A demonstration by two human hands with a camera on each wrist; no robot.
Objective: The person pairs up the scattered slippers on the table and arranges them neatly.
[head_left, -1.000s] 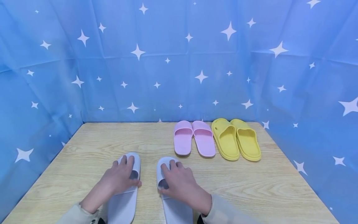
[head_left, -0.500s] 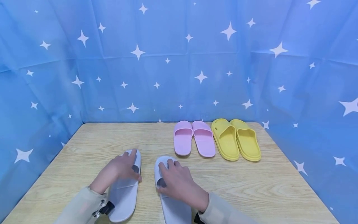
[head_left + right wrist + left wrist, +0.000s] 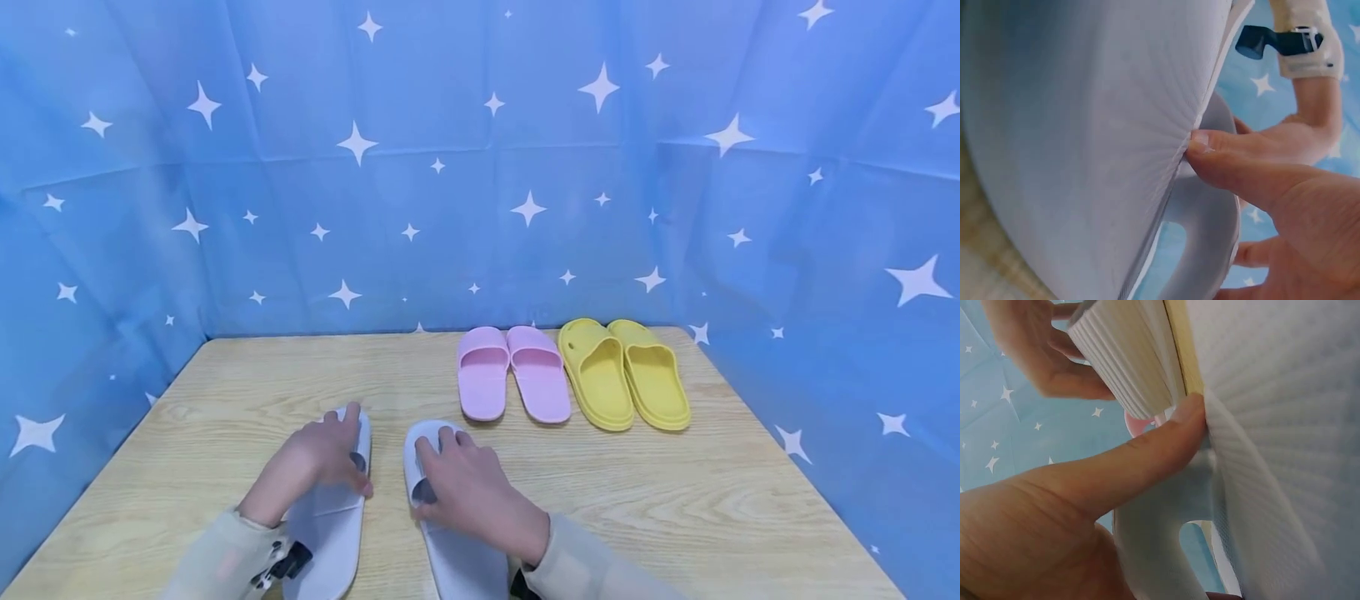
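Observation:
Two pale grey-white slippers lie side by side, a little apart, near the front of the table in the head view. My left hand [image 3: 315, 462] reaches over the strap of the left slipper [image 3: 330, 550] and grips it, thumb at its inner edge. In the left wrist view that thumb [image 3: 1141, 459] presses the ribbed footbed's side. The right slipper [image 3: 465, 562] is gripped likewise by my right hand [image 3: 480, 496], fingers across the strap. The right wrist view has its thumb [image 3: 1222, 150] against the sole's edge. Fingertips beyond the straps are partly hidden.
Pink slippers [image 3: 482, 392] stand at the back of the wooden table [image 3: 262, 383], right of centre. Beside them is a yellow pair of clogs [image 3: 606, 387]. A blue star-patterned curtain [image 3: 435, 192] encloses the back and both sides.
The left slipper has moved forward slightly with my left hand. My right hand and its slipper have shifted a little to the left. The head view has also turned slightly.

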